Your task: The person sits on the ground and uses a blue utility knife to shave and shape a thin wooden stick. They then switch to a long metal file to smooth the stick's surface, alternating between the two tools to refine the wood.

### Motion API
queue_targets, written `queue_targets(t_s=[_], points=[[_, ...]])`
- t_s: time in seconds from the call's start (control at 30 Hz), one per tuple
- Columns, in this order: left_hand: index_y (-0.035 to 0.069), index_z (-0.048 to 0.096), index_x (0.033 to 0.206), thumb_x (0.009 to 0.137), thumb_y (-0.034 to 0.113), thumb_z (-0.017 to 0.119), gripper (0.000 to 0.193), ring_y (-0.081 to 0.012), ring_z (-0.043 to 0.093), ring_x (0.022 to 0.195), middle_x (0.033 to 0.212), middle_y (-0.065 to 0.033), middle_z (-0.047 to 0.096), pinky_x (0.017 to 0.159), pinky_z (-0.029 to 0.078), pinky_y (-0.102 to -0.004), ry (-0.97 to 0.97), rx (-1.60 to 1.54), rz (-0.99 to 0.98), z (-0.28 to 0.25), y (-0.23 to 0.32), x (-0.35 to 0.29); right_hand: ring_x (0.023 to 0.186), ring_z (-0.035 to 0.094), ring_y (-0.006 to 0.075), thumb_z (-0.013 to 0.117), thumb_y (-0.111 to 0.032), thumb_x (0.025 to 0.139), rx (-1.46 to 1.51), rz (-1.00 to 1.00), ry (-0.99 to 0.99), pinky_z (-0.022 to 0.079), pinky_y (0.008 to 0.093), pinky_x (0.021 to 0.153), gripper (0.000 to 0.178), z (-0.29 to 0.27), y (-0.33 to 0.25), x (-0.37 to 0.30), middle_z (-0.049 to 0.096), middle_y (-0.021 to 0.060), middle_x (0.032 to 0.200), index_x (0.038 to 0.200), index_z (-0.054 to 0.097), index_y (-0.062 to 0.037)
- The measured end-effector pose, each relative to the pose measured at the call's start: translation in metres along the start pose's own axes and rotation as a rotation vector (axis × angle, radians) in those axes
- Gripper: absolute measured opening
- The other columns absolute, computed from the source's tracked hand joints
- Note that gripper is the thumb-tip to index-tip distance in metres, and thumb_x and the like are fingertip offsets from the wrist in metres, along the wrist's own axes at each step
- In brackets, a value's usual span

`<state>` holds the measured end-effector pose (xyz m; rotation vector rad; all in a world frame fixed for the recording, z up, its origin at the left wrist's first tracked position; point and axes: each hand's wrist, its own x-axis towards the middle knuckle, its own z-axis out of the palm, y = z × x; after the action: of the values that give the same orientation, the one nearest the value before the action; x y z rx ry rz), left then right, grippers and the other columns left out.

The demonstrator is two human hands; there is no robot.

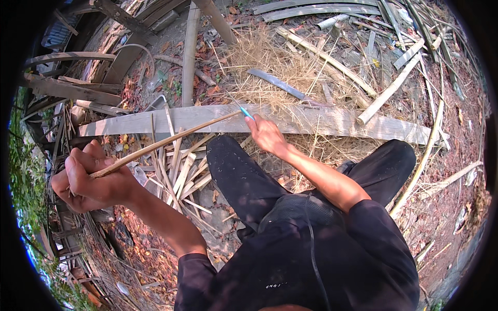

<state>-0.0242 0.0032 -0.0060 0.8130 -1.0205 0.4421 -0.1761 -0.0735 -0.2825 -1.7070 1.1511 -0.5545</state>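
nearest, my legs in dark trousers [244,181] spread to either side of the work. my left hand [98,179], raised at the left, is clenched round the near end of a slender bamboo strip [176,138], which slants away from me, above the loose split pieces [181,176] lying beside my left knee. farther out, my right hand [265,133] is closed on a small blue-handled tool [245,112], apparently a knife with a thin dark blade; the strip's far end reaches the tool, though whether the edge touches it i cannot tell.

behind these, a long grey plank [171,118] crosses from side to side. along its far side a machete [277,84] lies over pale straw-like shavings [259,49], with bamboo poles [391,89] farther to the right.

hazards, as i judge them: the strip is thin and held at one end only, so a hard push could make it bend or whip; a blade skidding off its tip could run toward my left knee; a loose left grip could let the strip twist and drive splinters into my palm; and reaching over the plank carelessly could bring my right hand onto the machete.
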Motion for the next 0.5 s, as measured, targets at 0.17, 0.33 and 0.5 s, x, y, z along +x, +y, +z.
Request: queue_targets(t_s=[0.17, 0.33, 0.5], points=[[0.008, 0.031, 0.064, 0.079, 0.001, 0.052, 0.027, -0.0042, 0.019, 0.035, 0.042, -0.0005, 0.027, 0.034, 0.017, -0.0190, 0.010, 0.032, 0.019, 0.003, 0.002, 0.004, 0.047, 0.051, 0.0420, 0.044, -0.024, 0.097, 0.117, -0.397, 0.057, 0.038, 0.0491, 0.044, 0.025, -0.031, -0.103, -0.072, 0.048, 0.0208, 0.049, 0.098, 0.044, 0.0015], [0.006, 0.033, 0.062, 0.076, -0.001, 0.054, 0.026, -0.0044, 0.025, 0.035, 0.045, -0.0005, 0.032, 0.033, 0.020, -0.0185, 0.012, 0.000, 0.047, 0.005, 0.010, -0.001, 0.046, 0.053, 0.0415, 0.044, -0.023, 0.097, -0.164, -0.280, 0.009, 0.042, 0.0481, 0.044, 0.025, -0.026, -0.097, -0.077, 0.051, 0.0211, 0.051, 0.096, 0.047, 0.0014], [0.003, 0.037, 0.061, 0.073, -0.001, 0.056, 0.022, -0.0043, 0.031, 0.038, 0.050, -0.0017, 0.036, 0.033, 0.026, -0.0187, 0.008, -0.020, -0.004, 0.001, 0.007, -0.001, 0.053, 0.057, 0.0440, 0.042, -0.027, 0.097, -0.241, -0.260, 0.059, 0.046, 0.0504, 0.047, 0.031, -0.019, -0.079, -0.069, 0.055, 0.0241, 0.054, 0.093, 0.048, 0.0030]])
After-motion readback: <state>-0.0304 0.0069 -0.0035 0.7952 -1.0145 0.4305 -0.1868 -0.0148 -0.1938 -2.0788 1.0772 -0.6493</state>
